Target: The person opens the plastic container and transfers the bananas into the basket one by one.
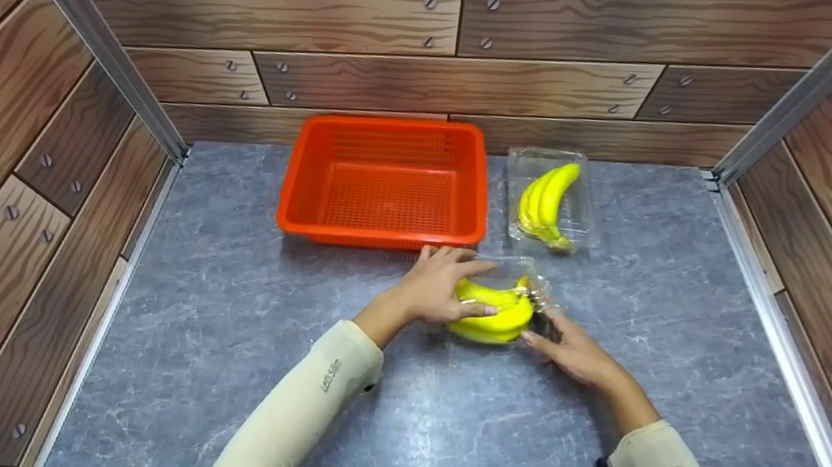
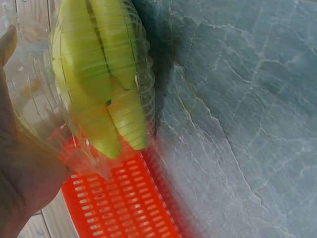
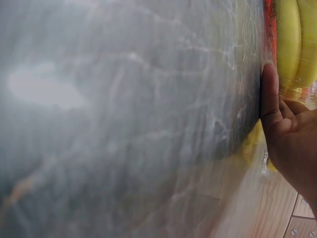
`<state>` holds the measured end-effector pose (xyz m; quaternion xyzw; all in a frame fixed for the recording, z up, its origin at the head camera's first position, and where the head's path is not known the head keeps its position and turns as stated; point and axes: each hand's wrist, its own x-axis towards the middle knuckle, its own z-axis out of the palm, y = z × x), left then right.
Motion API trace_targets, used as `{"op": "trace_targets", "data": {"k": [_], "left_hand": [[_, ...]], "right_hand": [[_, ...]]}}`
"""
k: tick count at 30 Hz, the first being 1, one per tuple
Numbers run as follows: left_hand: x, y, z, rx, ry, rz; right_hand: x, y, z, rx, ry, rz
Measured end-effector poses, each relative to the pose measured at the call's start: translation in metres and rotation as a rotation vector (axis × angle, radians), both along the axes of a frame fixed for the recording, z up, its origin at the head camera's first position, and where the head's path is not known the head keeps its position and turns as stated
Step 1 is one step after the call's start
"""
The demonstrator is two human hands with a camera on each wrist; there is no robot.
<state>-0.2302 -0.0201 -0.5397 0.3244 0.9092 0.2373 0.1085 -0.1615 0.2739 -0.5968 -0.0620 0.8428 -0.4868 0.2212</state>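
A bunch of yellow bananas (image 1: 491,319) sits in a clear plastic box (image 1: 526,267) in front of the basket. From the left, my left hand (image 1: 438,284) holds the box, thumb across the bananas and fingers toward the far side. My right hand (image 1: 575,350) grips the right end, its thumb at the near corner; the other fingers are partly hidden. In the left wrist view, the box's ribbed side surrounds the bananas (image 2: 94,74). The right wrist view shows the right thumb (image 3: 270,91) against the plastic. Whether the lid is fastened, I cannot tell.
An orange-red slotted basket (image 1: 380,235) stands by the back wall, just beyond the left hand. To its right lies another clear box (image 1: 577,202) with a banana bunch (image 1: 545,200). Wood-patterned panels (image 1: 359,22) enclose the grey marbled tabletop (image 1: 227,322) at the back and sides.
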Motion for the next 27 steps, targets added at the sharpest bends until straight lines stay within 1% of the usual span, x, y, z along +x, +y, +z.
{"op": "trace_targets", "data": {"k": [11,16,21,27], "left_hand": [[-0.0029,0.0008,0.0027,0.012,-0.012,0.007],[-0.0037,0.0001,0.0028,0.022,-0.041,0.004],[-0.0049,-0.0002,0.0037,0.041,-0.078,0.004],[-0.0069,0.0,0.0062,0.04,-0.093,0.016]], "right_hand": [[-0.0003,0.0,-0.0045,-0.057,0.032,0.023],[0.0,0.0021,-0.0036,-0.055,0.041,0.038],[0.0003,0.0032,-0.0031,-0.039,0.069,0.052],[-0.0009,0.0032,-0.0058,-0.073,0.106,0.067]]}}
